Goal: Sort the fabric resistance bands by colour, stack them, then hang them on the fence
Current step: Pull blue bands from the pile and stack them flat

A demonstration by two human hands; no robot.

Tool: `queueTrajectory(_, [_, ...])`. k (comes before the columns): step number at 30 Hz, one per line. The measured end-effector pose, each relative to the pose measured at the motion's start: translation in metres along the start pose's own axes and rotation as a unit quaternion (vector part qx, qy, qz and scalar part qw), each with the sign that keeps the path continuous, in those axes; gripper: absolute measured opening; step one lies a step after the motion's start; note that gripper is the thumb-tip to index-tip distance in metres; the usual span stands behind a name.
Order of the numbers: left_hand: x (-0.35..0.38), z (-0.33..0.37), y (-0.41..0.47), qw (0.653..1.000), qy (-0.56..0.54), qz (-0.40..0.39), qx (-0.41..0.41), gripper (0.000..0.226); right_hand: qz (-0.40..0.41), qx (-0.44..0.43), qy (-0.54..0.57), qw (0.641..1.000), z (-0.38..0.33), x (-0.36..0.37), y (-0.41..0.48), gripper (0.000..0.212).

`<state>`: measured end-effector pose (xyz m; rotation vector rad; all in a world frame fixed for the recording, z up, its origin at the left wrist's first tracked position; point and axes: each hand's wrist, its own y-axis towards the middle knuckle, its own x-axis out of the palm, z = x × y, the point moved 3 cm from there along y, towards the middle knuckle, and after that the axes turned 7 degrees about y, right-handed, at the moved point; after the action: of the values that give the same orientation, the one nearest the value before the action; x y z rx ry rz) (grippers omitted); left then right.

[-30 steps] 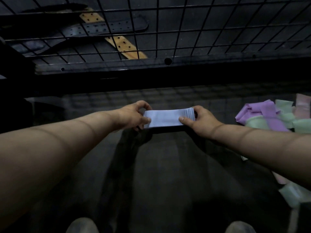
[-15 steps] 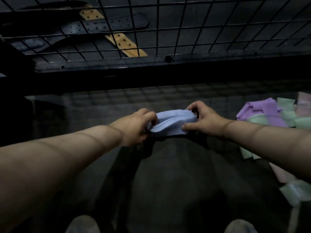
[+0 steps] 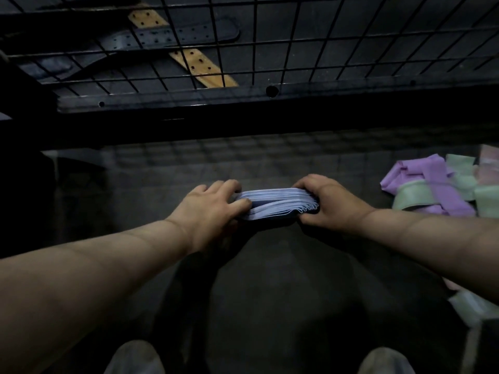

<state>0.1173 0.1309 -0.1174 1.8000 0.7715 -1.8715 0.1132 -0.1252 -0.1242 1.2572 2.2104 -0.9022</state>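
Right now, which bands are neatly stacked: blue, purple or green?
The pale blue bands: one even stack gripped between the left hand and the right hand. The purple bands and green bands lie tangled at the right.

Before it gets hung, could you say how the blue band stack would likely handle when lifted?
Probably floppy: the blue band stack bows and splits between the left hand and right hand. Layers may fan or slip apart; their looped edges look loose at the right.

- Dim scene; the floor (image 3: 272,290) is nearly black.
- The fence (image 3: 351,87) casts a faint grid shadow on it.
- Wide-angle distortion curves the edges.
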Motion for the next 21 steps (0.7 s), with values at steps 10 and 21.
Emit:
queueTrajectory(10, [-0.013, -0.021, -0.020, 0.852, -0.447, -0.153, -0.226, 0.020, -0.040, 0.111, 0.208, 0.971, -0.023, 0.003, 0.002, 0.046])
queueTrajectory(21, [-0.007, -0.089, -0.118, 0.551, -0.703, -0.125, -0.433, 0.012, -0.160, 0.200, 0.251, 0.934, -0.124, 0.064, 0.089, 0.029])
